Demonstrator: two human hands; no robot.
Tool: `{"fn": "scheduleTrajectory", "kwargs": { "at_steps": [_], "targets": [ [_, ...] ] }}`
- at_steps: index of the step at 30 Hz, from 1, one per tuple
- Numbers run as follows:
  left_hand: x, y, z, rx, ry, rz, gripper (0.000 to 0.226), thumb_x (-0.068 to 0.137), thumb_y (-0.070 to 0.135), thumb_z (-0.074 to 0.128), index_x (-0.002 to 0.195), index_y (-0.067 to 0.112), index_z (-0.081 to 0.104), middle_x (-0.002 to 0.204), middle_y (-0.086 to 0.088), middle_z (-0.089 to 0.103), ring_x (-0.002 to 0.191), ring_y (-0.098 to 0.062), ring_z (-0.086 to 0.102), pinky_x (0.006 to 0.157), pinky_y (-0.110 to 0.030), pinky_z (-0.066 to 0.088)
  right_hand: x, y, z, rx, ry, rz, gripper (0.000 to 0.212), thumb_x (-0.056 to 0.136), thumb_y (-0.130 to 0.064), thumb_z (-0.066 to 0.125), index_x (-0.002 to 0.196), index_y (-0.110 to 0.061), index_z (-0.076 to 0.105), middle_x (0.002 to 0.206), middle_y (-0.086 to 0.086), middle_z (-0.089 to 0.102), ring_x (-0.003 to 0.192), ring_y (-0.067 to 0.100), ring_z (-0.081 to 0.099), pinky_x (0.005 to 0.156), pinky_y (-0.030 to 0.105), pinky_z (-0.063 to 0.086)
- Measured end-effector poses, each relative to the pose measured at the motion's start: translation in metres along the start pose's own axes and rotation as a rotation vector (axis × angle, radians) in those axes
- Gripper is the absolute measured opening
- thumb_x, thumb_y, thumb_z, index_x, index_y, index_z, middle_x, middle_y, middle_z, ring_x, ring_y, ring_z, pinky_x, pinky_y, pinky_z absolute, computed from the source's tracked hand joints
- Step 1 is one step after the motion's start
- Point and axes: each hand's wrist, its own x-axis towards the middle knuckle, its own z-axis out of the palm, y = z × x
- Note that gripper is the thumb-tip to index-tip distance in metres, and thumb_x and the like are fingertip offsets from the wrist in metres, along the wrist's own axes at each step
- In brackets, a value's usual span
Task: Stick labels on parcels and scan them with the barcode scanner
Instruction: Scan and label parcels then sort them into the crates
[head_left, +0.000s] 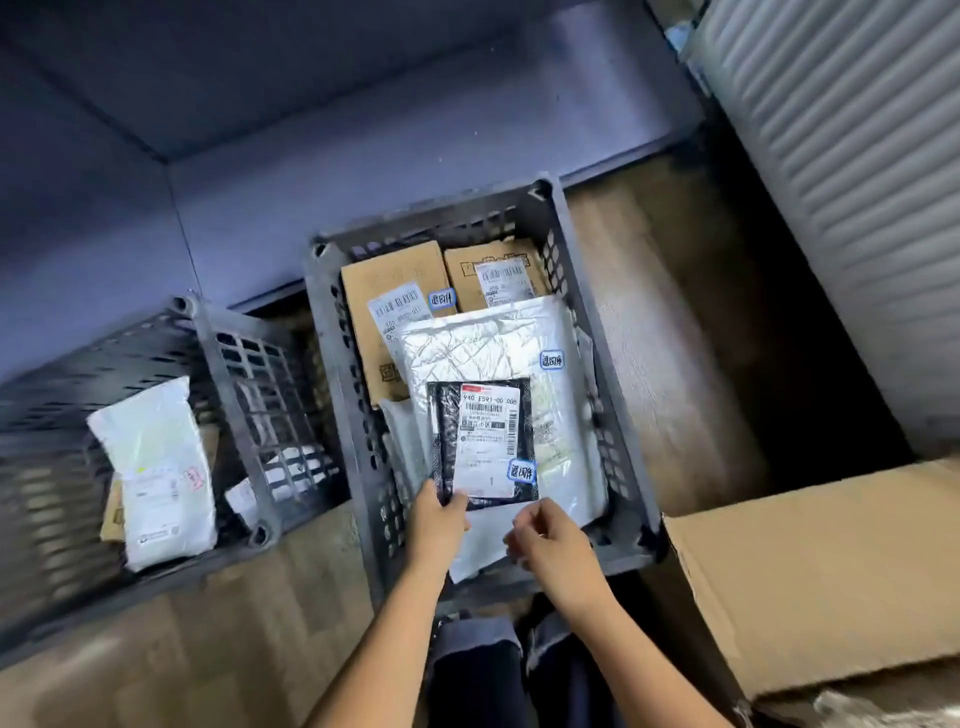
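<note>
Wood floor (675, 338), black crate (608, 431) ctr. Pinching black parcel (441, 415) near-L corner w/ L grip (439, 519); curled R grip (550, 540), hold unclear.

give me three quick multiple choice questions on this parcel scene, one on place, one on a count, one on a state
1. Where does the black parcel lie?
A. in the left crate
B. on the white bag in the middle crate
C. in the cardboard box

2. How many small blue-edged stickers show in the middle crate?
A. one
B. three
C. five

3. What is the left hand doing?
A. pinching the black parcel's lower corner
B. lying flat on the floor
C. gripping the crate's rim

Answers:
1 B, the parcel rests on top of the white bag inside that crate.
2 B, one sits on a brown box, one on the white bag, one on the black parcel.
3 A, it clamps that corner.
</note>
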Motion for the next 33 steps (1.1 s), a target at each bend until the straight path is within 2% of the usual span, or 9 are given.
{"fn": "scheduleTrajectory", "kwargs": {
  "at_steps": [2,4,7,9,14,20,25,29,33],
  "targets": [
    [0.009,-0.004,0.007,0.072,0.073,-0.013,0.009,0.094,0.015,0.051,0.097,0.006,0.052,0.091,-0.015,0.060,0.060,-0.022,0.056,0.052,-0.029,0.040,0.010,0.003,0.003,0.001,-0.001,0.006,0.016,0.090,-0.010,0.048,0.076,-0.016,0.052,0.075,0.003,0.067,0.071,0.016,0.063,0.074,0.035,0.051],
    [0.013,-0.006,0.012,0.153,0.130,-0.025,0.018,0.091,0.020,0.055,0.080,0.010,0.047,0.089,-0.021,0.064,0.070,-0.028,0.058,0.058,-0.034,0.039,0.015,0.002,0.003,-0.004,-0.006,0.008,0.016,0.091,-0.010,0.047,0.077,-0.015,0.052,0.075,0.001,0.066,0.072,0.014,0.064,0.075,0.034,0.051],
    [0.011,-0.001,0.011,0.274,0.124,-0.098,0.036,0.087,0.037,0.060,0.096,0.003,0.058,0.097,-0.015,0.066,0.086,-0.031,0.062,0.060,-0.029,0.036,0.014,-0.003,0.005,-0.019,-0.021,0.009,0.016,0.091,-0.009,0.047,0.077,-0.015,0.051,0.074,0.000,0.065,0.072,0.012,0.063,0.073,0.032,0.050],
    [0.008,0.002,0.005,0.291,0.056,-0.172,0.048,0.082,0.047,0.064,0.099,0.003,0.063,0.091,-0.009,0.068,0.079,-0.028,0.063,0.055,-0.026,0.037,0.010,-0.008,0.005,-0.038,-0.028,0.000,0.017,0.091,-0.008,0.047,0.076,-0.015,0.050,0.073,0.001,0.065,0.069,0.012,0.061,0.071,0.030,0.048],
    [-0.014,0.002,-0.027,0.336,-0.039,-0.224,0.037,0.080,0.043,0.069,0.086,0.009,0.057,0.088,-0.009,0.064,0.070,-0.021,0.053,0.051,-0.022,0.032,-0.006,-0.026,0.009,-0.084,-0.053,0.002,0.017,0.091,-0.008,0.048,0.075,-0.015,0.050,0.068,0.000,0.064,0.068,0.018,0.057,0.073,0.036,0.048],
    [-0.052,0.001,-0.106,-0.150,-0.052,-0.271,0.023,0.094,0.020,0.054,0.071,0.017,0.048,0.075,-0.002,0.058,0.066,-0.018,0.053,0.055,-0.025,0.037,-0.045,-0.066,0.040,-0.318,-0.163,-0.040,0.012,0.092,-0.011,0.047,0.081,-0.011,0.052,0.084,0.010,0.068,0.083,0.027,0.063,0.072,0.031,0.047],
    [-0.074,-0.014,-0.183,-0.326,0.073,-0.274,0.007,0.096,0.018,0.050,0.096,0.011,0.053,0.092,-0.008,0.063,0.072,-0.018,0.056,0.050,-0.019,0.040,-0.084,-0.102,0.090,-0.421,-0.281,-0.112,0.013,0.088,-0.003,0.049,0.081,-0.013,0.053,0.077,0.003,0.064,0.069,0.018,0.059,0.060,0.020,0.046],
    [-0.082,-0.040,-0.228,-0.437,0.082,-0.283,0.009,0.096,0.019,0.048,0.096,0.012,0.054,0.082,-0.001,0.063,0.066,-0.014,0.058,0.051,-0.023,0.042,-0.103,-0.112,0.138,-0.522,-0.333,-0.172,0.018,0.087,-0.003,0.047,0.077,-0.018,0.052,0.076,0.001,0.065,0.073,0.020,0.061,0.065,0.027,0.046],
    [-0.071,-0.080,-0.269,-0.485,0.018,-0.347,0.013,0.097,0.016,0.046,0.093,0.008,0.054,0.067,-0.002,0.059,0.048,-0.010,0.051,0.039,-0.017,0.031,-0.111,-0.115,0.199,-0.576,-0.329,-0.148,0.020,0.088,-0.005,0.048,0.078,-0.022,0.050,0.071,-0.006,0.063,0.074,0.017,0.062,0.059,0.014,0.042]
  ]
}}
